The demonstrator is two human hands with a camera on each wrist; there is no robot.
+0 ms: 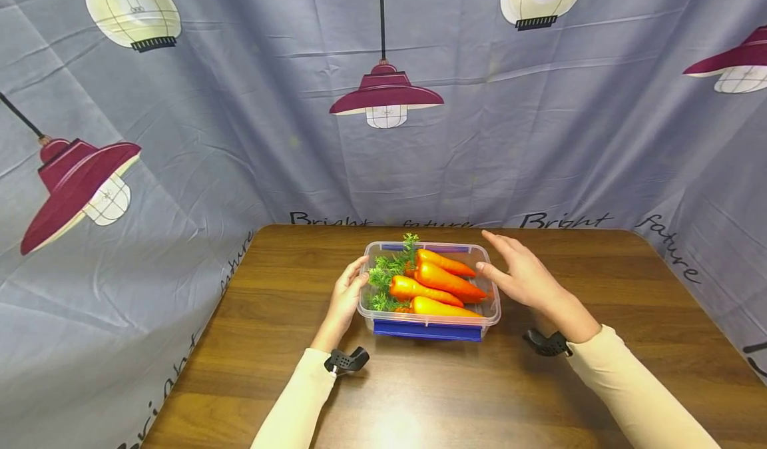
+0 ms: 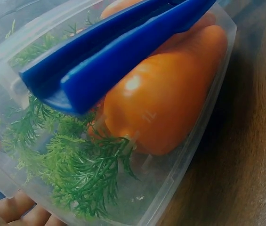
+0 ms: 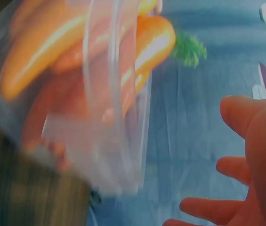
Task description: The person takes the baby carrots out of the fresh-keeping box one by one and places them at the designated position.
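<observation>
A clear plastic container (image 1: 493,302) with blue clips on its long sides stands on the table, without a lid on top. Several orange carrots (image 1: 440,279) lie inside, their feathery green leaves (image 1: 383,279) bunched at the left end. My left hand (image 1: 346,294) holds the container's left end, thumb at the rim and fingers along the outer wall. In the left wrist view, a blue clip (image 2: 95,70) crosses in front of the carrots. My right hand (image 1: 521,272) is just off the right end, its fingers extended and spread and nothing in its grasp.
The brown wooden table (image 1: 443,396) ends at a grey curtain (image 1: 275,136) printed with lamps and lettering, which hangs behind it and along both sides. Black wrist bands (image 1: 548,342) are worn on both wrists.
</observation>
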